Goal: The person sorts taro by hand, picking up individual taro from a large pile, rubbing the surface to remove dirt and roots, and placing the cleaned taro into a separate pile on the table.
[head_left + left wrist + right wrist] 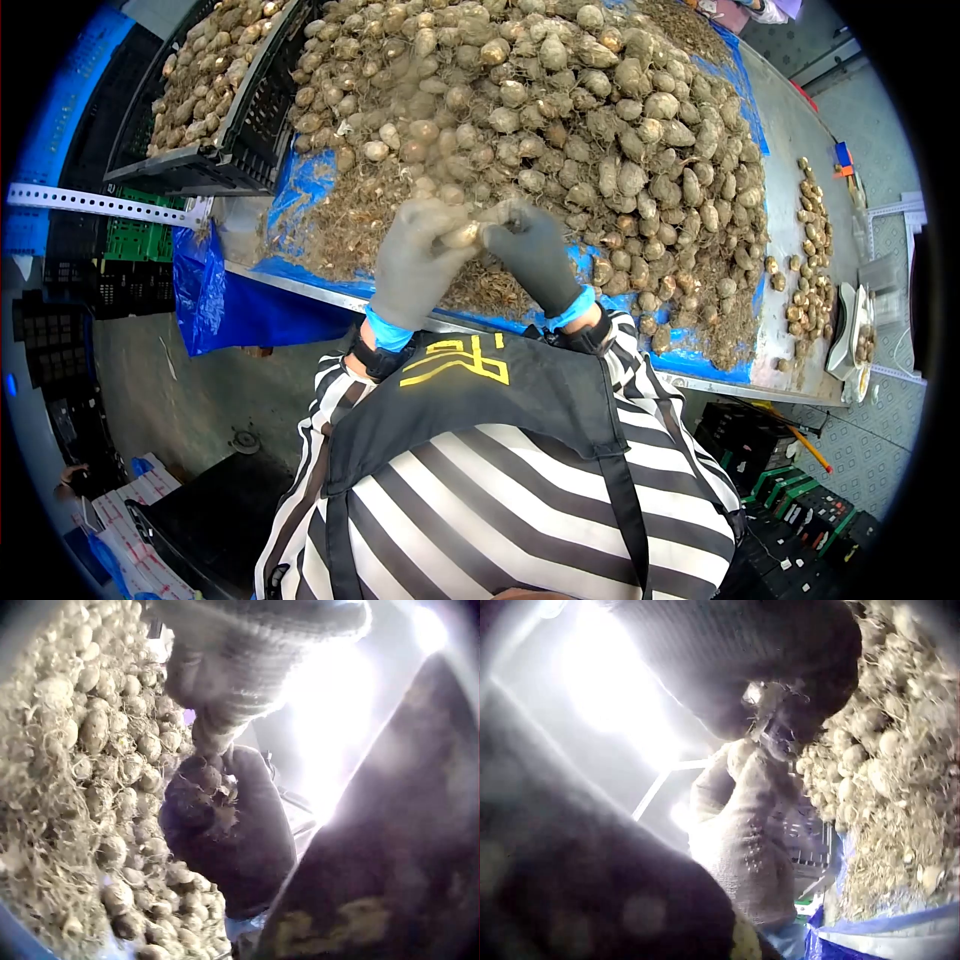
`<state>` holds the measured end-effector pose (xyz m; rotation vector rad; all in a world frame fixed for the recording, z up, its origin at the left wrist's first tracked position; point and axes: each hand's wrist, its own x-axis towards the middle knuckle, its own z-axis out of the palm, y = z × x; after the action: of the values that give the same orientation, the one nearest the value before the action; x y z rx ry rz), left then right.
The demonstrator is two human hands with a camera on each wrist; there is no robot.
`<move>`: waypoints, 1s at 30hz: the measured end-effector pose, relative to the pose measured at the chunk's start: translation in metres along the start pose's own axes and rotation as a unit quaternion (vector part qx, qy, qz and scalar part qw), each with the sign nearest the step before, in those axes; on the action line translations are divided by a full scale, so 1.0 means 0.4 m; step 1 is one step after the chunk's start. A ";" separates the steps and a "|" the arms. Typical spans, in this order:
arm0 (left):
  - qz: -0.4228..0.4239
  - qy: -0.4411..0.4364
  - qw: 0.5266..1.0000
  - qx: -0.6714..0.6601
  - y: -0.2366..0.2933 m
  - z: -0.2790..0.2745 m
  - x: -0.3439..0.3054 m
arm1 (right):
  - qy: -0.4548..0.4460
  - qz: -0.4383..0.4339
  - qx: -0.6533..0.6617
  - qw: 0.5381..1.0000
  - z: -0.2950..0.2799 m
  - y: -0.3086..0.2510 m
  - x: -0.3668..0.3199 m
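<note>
A big heap of brown rooty bulbs (560, 110) lies on a blue sheet (300, 185) on the table. At its near edge both gloved hands meet over one small bulb (466, 236). My left hand (447, 232), in a light grey glove, pinches it from the left. From the right, my right hand (506, 228), in a dark glove, grips it. In the left wrist view the dark glove (232, 832) holds a tuft of roots (219, 804) under the light glove (247, 660). The right wrist view shows the same bulb (774, 724) between the dark glove (780, 660) and the light glove (742, 825).
A black crate (250, 140) with more bulbs stands at the table's far left. Loose bulbs (812, 260) lie in a row on the bare metal table (800, 120) at right, beside a white dish (848, 330). Green and black crates (140, 240) sit on the floor.
</note>
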<state>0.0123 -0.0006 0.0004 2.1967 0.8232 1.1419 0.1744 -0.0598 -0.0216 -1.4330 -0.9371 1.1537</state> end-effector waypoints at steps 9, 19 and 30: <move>-0.370 -0.031 0.853 -0.366 0.021 -0.032 0.011 | 0.001 -0.001 -0.065 0.998 -0.051 0.028 0.005; -0.385 -0.051 0.815 -0.431 0.022 -0.030 0.013 | 0.079 -0.203 -0.118 0.969 -0.039 -0.057 -0.016; -0.245 -0.152 0.899 -0.329 0.010 -0.034 0.002 | -0.029 -0.055 -0.102 0.993 -0.039 -0.040 0.007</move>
<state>0.0022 -0.0005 0.0106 1.4382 0.6658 0.6622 0.1906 -0.0582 -0.0062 -1.4948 -1.1875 1.0455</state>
